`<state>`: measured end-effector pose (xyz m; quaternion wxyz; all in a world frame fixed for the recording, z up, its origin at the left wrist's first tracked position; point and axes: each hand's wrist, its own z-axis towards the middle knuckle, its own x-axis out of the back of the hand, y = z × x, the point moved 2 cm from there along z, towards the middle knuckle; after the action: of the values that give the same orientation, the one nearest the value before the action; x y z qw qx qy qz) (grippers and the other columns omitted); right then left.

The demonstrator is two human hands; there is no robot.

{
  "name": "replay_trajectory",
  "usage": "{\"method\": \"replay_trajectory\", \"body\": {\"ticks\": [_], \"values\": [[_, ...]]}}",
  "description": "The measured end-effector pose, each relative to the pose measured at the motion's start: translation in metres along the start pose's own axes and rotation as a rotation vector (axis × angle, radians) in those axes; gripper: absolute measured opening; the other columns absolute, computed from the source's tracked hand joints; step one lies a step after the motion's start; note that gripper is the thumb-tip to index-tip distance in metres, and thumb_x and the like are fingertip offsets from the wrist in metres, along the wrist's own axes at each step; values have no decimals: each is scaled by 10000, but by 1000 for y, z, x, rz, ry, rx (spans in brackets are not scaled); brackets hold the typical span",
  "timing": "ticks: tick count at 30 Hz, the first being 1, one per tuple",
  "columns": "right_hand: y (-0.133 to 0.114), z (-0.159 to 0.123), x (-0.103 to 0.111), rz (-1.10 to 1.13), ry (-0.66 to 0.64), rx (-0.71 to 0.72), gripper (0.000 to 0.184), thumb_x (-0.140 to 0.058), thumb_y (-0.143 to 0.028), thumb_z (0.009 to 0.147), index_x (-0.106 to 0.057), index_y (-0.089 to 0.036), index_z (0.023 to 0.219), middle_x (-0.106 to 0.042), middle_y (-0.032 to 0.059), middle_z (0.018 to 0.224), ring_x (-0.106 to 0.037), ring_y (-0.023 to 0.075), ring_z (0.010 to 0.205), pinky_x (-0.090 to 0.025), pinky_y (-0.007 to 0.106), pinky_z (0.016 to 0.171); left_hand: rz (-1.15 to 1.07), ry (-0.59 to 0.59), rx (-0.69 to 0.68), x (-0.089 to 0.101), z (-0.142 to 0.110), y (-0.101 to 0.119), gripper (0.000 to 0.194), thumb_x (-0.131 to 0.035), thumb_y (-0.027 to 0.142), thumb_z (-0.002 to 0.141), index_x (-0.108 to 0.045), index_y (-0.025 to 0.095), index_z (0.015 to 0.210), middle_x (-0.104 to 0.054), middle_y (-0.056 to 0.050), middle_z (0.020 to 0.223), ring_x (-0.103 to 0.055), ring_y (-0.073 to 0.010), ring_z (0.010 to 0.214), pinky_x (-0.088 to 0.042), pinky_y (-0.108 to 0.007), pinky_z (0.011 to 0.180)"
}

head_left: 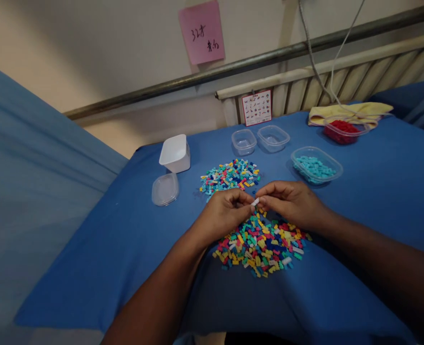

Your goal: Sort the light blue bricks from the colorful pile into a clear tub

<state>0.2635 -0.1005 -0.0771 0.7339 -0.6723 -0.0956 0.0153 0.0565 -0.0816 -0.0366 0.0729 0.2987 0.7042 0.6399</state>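
Bare blue worktop point(100, 249) lies left of the near brick pile point(262, 244); tubs point(244, 142) crowd beyond it.

Two hands meet over a blue table point(377, 191). The left hand point(223, 213) and the right hand point(294, 201) pinch one tiny white brick point(255, 202) between their fingertips. Right under them lies a big pile of bricks point(262, 247) in many colors. A smaller pile point(229, 176) sits just behind. A clear tub of light blue bricks point(315, 166) is near the right hand. A white box point(175, 153) stands off to the left, with a clear lid point(165, 189) beside it.
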Motion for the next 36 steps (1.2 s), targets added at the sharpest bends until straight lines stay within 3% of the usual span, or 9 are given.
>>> {"method": "replay_trajectory", "body": {"ticks": [5, 11, 14, 17, 21, 23, 25, 29, 36], "values": [[1, -1, -4, -31, 35, 17, 186, -797, -409, 907, -843, -241, 973, -820, 30, 820, -710, 180, 692, -542, 297, 615, 8, 25, -27, 1, 2, -6, 320, -829, 433, 887, -790, 128, 976, -653, -14, 739, -485, -97, 609, -355, -234, 553], [3, -1, -8, -40, -50, 81, 182, -774, -400, 939, -842, -234, 966, -828, 31, 840, -735, 190, 750, -573, 314, 681, 141, -4, -40, 8, -1, -1, 237, -787, 371, 923, -787, 141, 977, -672, -11, 742, -525, -110, 618, -391, -238, 572], [-1, -3, -6, -27, -94, 119, 243, -752, -410, 967, -832, -238, 1118, -850, 43, 962, -758, 209, 822, -603, 345, 743, 290, -4, -126, 23, -5, 7, 229, -751, 379, 964, -803, 163, 1022, -739, -43, 868, -625, -145, 732, -459, -255, 651], [-5, -3, 6, -110, -3, 123, 331, -728, -440, 991, -803, -248, 1250, -848, 59, 1015, -747, 230, 806, -600, 369, 707, 433, 7, -139, 46, -11, 11, 214, -715, 363, 990, -824, 188, 1049, -782, -65, 985, -687, -176, 825, -493, -278, 715], [-2, 1, 25, -319, 134, 162, 269, -677, -464, 1026, -839, -258, 1084, -825, 52, 933, -724, 246, 800, -579, 383, 732, 549, -118, 8, 70, -19, 6, 219, -718, 366, 982, -837, 200, 1062, -791, -53, 938, -687, -184, 763, -481, -287, 676], [2, 3, 28, -364, 119, 167, 286, -649, -469, 1039, -841, -257, 1048, -810, 42, 881, -710, 239, 765, -562, 373, 710, 586, -141, 4, 77, -22, 4, 226, -694, 370, 1003, -842, 208, 1056, -795, -49, 938, -697, -192, 786, -495, -296, 706], [6, 4, 28, -381, 92, 176, 294, -637, -468, 1040, -843, -258, 1038, -801, 37, 851, -697, 232, 733, -545, 363, 681, 597, -86, -58, 81, -22, 5, 250, -640, 359, 1038, -837, 211, 1076, -802, -57, 993, -718, -206, 853, -521, -312, 769], [9, 4, 26, -394, 73, 181, 281, -640, -460, 1034, -844, -267, 1021, -791, 29, 819, -691, 231, 711, -529, 360, 669, 646, -67, -149, 77, -19, 3, 230, -623, 250, 1008, -827, 217, 1110, -802, -73, 1113, -733, -231, 985, -538, -333, 878], [13, 3, 26, -430, 19, 202, 295, -628, -472, 1063, -841, -269, 1043, -821, 43, 906, -719, 239, 764, -539, 368, 694, 747, -173, -73, 61, -22, 3, 209, -647, 147, 933, -829, 201, 1021, -801, -44, 966, -700, -201, 827, -485, -313, 742]]}}
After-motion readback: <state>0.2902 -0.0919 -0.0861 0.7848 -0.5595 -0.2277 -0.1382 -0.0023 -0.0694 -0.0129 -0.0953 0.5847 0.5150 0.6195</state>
